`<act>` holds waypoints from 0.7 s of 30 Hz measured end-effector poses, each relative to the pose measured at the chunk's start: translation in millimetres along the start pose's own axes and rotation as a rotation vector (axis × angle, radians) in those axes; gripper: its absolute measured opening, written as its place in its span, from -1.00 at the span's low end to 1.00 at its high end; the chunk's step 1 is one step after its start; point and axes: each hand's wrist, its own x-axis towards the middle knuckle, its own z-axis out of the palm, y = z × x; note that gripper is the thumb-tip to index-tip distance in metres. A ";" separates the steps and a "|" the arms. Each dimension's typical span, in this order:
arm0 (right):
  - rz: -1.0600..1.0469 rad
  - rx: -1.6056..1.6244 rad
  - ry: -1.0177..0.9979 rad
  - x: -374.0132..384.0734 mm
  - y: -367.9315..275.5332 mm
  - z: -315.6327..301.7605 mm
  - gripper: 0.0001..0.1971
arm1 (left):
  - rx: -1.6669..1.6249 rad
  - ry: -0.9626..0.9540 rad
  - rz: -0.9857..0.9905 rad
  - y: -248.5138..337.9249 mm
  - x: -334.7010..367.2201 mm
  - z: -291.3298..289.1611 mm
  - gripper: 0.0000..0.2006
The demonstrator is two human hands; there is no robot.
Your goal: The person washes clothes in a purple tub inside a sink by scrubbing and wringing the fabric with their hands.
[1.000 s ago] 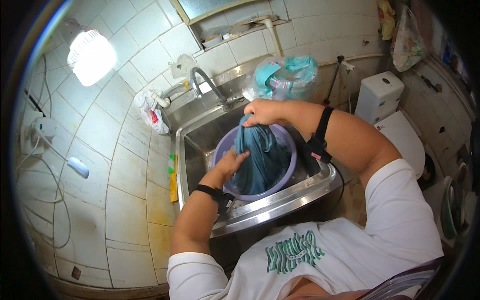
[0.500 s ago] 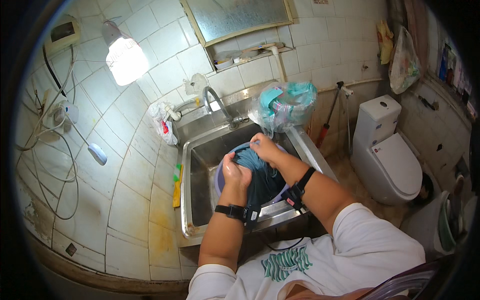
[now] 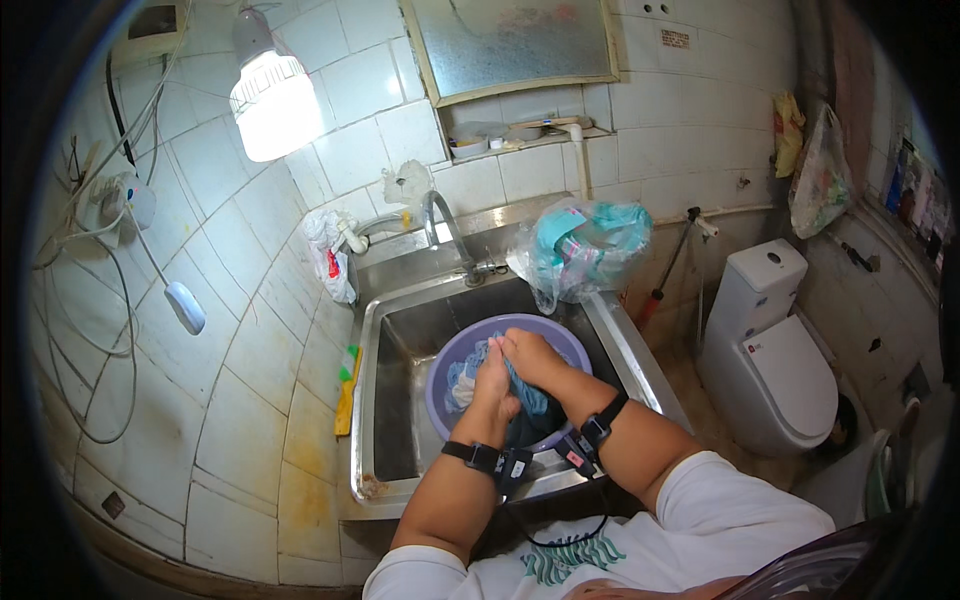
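Note:
A round purple basin stands inside the metal sink. Wet blue cloth lies in it, with a darker part toward me and a whitish piece at the left. My left hand and my right hand are together over the basin's middle. Both are closed on the blue cloth, which hangs below and between them. The left fingertips are partly hidden against the right hand.
The sink has a curved faucet behind the basin. A clear plastic bag with turquoise packaging sits on its back right corner. A yellow-handled brush rests along the left edge. A toilet stands at the right.
My hands have come together, with the blue cloth bunched between them instead of spread below. The left hand has closed from a more open palm. The view has shifted slightly.

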 end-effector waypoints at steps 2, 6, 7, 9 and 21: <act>-0.133 0.044 -0.061 -12.9 -40.7 3.1 -0.66 | -0.017 0.144 -0.020 11.6 -7.0 -17.7 -0.40; -0.501 0.036 -0.025 0.6 -10.6 10.5 -0.69 | -0.099 0.093 0.078 3.7 1.8 -14.8 -0.41; -0.619 -0.014 0.020 5.4 8.6 12.1 -0.72 | -0.096 0.094 0.064 0.1 -0.3 -3.9 -0.41; -0.224 -0.129 0.071 11.8 -2.9 7.7 -0.69 | -0.007 0.062 0.039 2.9 -7.9 -2.5 -0.40; -0.312 -0.135 -0.038 -4.7 -28.4 8.1 -0.61 | -0.073 0.095 0.114 -2.1 5.6 -19.1 -0.37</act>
